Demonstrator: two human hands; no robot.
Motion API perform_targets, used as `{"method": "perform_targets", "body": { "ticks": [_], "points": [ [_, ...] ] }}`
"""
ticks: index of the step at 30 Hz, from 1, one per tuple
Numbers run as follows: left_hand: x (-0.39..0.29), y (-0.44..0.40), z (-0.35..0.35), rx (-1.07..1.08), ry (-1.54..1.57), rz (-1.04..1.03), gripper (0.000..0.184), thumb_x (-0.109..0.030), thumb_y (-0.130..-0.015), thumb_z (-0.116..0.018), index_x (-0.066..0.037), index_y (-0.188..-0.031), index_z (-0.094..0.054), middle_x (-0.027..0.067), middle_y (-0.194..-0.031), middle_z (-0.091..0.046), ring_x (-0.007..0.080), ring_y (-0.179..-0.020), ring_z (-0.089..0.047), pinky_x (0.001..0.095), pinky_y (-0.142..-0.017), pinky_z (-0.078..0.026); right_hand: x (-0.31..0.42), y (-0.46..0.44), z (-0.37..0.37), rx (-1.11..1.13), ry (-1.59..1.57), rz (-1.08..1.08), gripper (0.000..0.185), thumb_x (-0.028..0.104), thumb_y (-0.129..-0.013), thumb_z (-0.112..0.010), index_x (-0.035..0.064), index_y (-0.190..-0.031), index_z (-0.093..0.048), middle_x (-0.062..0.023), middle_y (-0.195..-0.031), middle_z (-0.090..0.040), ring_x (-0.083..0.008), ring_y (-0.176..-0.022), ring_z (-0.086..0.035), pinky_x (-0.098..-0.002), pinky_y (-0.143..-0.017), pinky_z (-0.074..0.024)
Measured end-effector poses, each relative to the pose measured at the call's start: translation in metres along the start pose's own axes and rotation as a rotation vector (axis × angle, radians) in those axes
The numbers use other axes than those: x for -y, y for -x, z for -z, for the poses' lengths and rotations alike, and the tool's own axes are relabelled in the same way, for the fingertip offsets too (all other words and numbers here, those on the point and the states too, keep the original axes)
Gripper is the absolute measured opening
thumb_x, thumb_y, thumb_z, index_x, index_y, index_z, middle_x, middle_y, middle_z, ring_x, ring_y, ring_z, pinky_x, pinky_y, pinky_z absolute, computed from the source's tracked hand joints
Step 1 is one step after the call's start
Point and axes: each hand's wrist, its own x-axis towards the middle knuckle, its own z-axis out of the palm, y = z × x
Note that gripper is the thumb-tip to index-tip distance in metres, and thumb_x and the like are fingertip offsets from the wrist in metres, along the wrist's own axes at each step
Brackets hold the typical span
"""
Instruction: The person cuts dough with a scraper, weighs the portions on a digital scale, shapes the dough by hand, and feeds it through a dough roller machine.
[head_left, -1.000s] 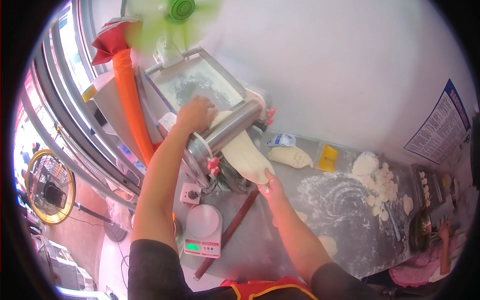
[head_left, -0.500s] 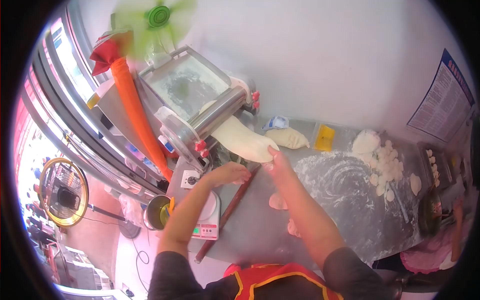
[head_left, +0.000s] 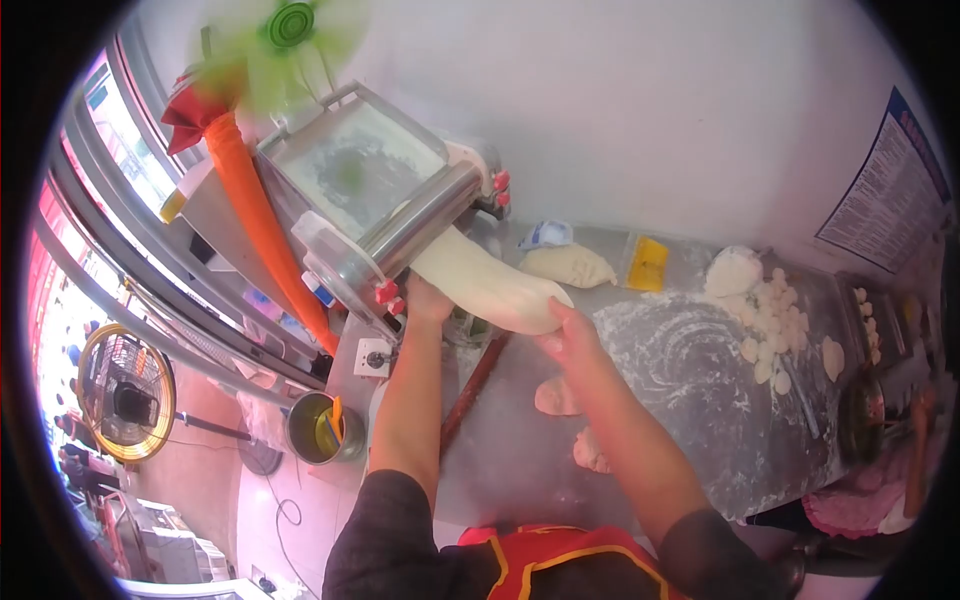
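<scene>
A long pale dough sheet [head_left: 485,285] hangs out from under the steel roller of a dough machine [head_left: 425,210]. My right hand [head_left: 568,335] pinches the sheet's free end, thumb on top. Close below the roller, my left hand [head_left: 428,298] reaches to the near edge of the sheet; its fingers are mostly hidden beneath the dough and beside the machine. Flour dusts the machine's upper tray [head_left: 350,165].
A brown rolling pin [head_left: 472,395] lies near my left forearm. Dough lumps [head_left: 558,397], a bagged dough [head_left: 568,266], a yellow scraper [head_left: 648,263] and small dough pieces [head_left: 775,320] sit on the floured table [head_left: 690,400]. A metal pot [head_left: 312,430] stands left.
My left hand moved from the tray down below the roller to the sheet. The dough has come free of the tray side and extends further out, its end still in my right hand.
</scene>
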Motion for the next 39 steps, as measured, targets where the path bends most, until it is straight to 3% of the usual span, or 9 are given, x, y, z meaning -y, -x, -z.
{"method": "perform_targets", "body": {
  "ticks": [6,9,12,17,22,25,27,30,39],
  "points": [
    [0.000,-0.012,0.008,0.046,-0.572,-0.220,0.043,-0.031,-0.086,-0.049,-0.008,-0.121,-0.056,0.0112,-0.126,-0.056,0.0264,-0.119,-0.050,0.0373,-0.100,-0.039,-0.006,-0.030,0.044,0.074,0.136,0.082,0.040,0.013,-0.092,-0.052,-0.0040,-0.127,-0.042,-0.0178,-0.123,-0.051,-0.0308,-0.112,-0.054,-0.0417,-0.090,-0.0495],
    [-0.010,-0.009,0.013,0.119,-0.581,-0.173,0.041,-0.029,-0.086,-0.047,-0.007,-0.119,-0.057,0.0121,-0.122,-0.058,0.0257,-0.117,-0.052,0.0372,-0.099,-0.039,-0.002,-0.017,0.040,-0.071,0.244,0.039,0.032,0.013,-0.092,-0.053,-0.0009,-0.121,-0.049,-0.0119,-0.111,-0.057,-0.0207,-0.091,-0.059,-0.0288,-0.064,-0.0480],
    [0.042,-0.014,-0.005,0.088,-1.791,-0.662,0.047,-0.028,-0.093,-0.033,-0.003,-0.132,-0.045,0.0116,-0.138,-0.043,0.0268,-0.129,-0.037,0.0403,-0.110,-0.024,0.000,-0.018,0.040,-0.215,0.065,-0.053,0.031,0.012,-0.091,-0.054,-0.0012,-0.119,-0.051,-0.0112,-0.110,-0.057,-0.0188,-0.088,-0.060,-0.0265,-0.059,-0.0483],
    [0.017,0.002,0.005,-0.236,-3.059,-0.818,0.059,-0.045,-0.096,-0.027,-0.003,-0.138,-0.038,0.0120,-0.145,-0.036,0.0300,-0.134,-0.031,0.0457,-0.113,-0.018,0.004,-0.022,0.073,-0.223,0.107,-0.060,0.035,0.015,-0.089,-0.057,-0.0027,-0.119,-0.050,-0.0131,-0.107,-0.059,-0.0241,-0.099,-0.060,-0.0352,-0.076,-0.0526],
    [-0.047,0.030,-0.027,-0.409,-4.129,-1.069,0.067,-0.057,-0.095,-0.027,-0.006,-0.137,-0.040,0.0100,-0.145,-0.037,0.0287,-0.133,-0.032,0.0460,-0.112,-0.020,0.058,0.001,0.105,0.001,0.200,-0.009,0.035,0.015,-0.090,-0.055,0.0000,-0.121,-0.050,-0.0133,-0.106,-0.061,-0.0200,-0.087,-0.064,-0.0269,-0.058,-0.0522],
    [-0.083,0.037,-0.081,-0.447,-3.833,-0.882,0.062,-0.053,-0.095,-0.033,-0.008,-0.137,-0.040,0.0095,-0.143,-0.039,0.0290,-0.131,-0.034,0.0466,-0.111,-0.022,0.105,-0.012,0.154,0.012,0.285,0.022,0.039,0.014,-0.089,-0.056,-0.0005,-0.124,-0.049,-0.0132,-0.113,-0.059,-0.0217,-0.096,-0.062,-0.0319,-0.074,-0.0515],
    [-0.105,0.043,-0.117,0.060,-3.698,-1.507,0.058,-0.048,-0.097,-0.034,-0.007,-0.137,-0.039,0.0109,-0.141,-0.041,0.0288,-0.130,-0.036,0.0460,-0.111,-0.023,0.136,-0.024,0.191,-0.021,0.311,0.097,0.041,0.011,-0.087,-0.058,-0.0027,-0.125,-0.049,-0.0133,-0.116,-0.058,-0.0233,-0.102,-0.060,-0.0362,-0.083,-0.0509],
    [-0.113,0.057,-0.175,-0.129,-3.689,-1.585,0.049,-0.038,-0.099,-0.037,-0.003,-0.133,-0.041,0.0120,-0.137,-0.045,0.0287,-0.128,-0.039,0.0447,-0.111,-0.025,0.180,-0.028,0.224,-0.268,0.415,0.208,0.038,0.010,-0.086,-0.059,-0.0024,-0.121,-0.052,-0.0123,-0.110,-0.060,-0.0231,-0.098,-0.061,-0.0361,-0.080,-0.0522],
    [-0.047,0.087,-0.241,0.043,-3.186,-2.771,0.034,-0.008,-0.094,-0.047,0.001,-0.127,-0.044,0.0149,-0.128,-0.051,0.0253,-0.116,-0.051,0.0342,-0.099,-0.043,0.186,-0.066,0.291,-0.711,0.942,0.231,0.037,0.002,-0.079,-0.058,0.0009,-0.117,-0.055,-0.0148,-0.105,-0.063,-0.0283,-0.092,-0.062,-0.0373,-0.075,-0.0513]
  ]
}}
